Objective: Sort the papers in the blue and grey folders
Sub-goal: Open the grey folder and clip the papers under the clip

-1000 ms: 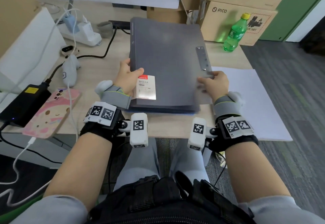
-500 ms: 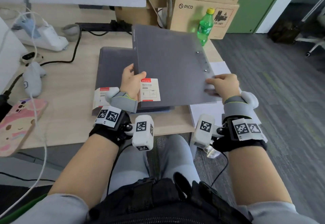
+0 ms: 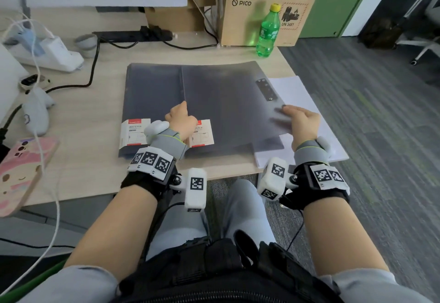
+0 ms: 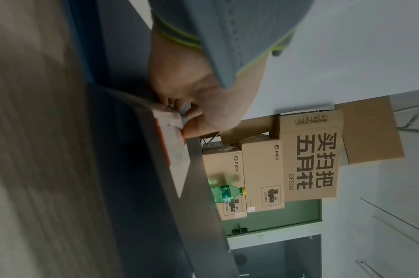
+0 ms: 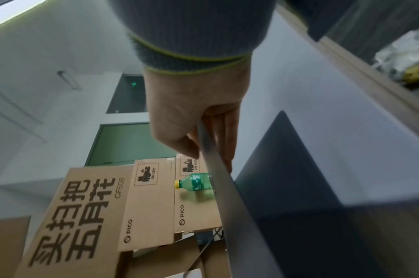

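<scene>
Since the earlier frame, the flat grey plastic folder (image 3: 226,102) has been lowered over the white paper sheets (image 3: 297,93), pinched by left hand (image 3: 182,121) and right hand (image 3: 303,121). Sheets could be dragged off the desk edge.

Desk clutter around the work area

A green bottle (image 3: 267,30) stands at the desk's (image 3: 100,117) far right corner, before the cardboard boxes (image 3: 262,17). A pink phone (image 3: 21,171) lies at the left edge; a power strip (image 3: 47,52) sits far left.
</scene>
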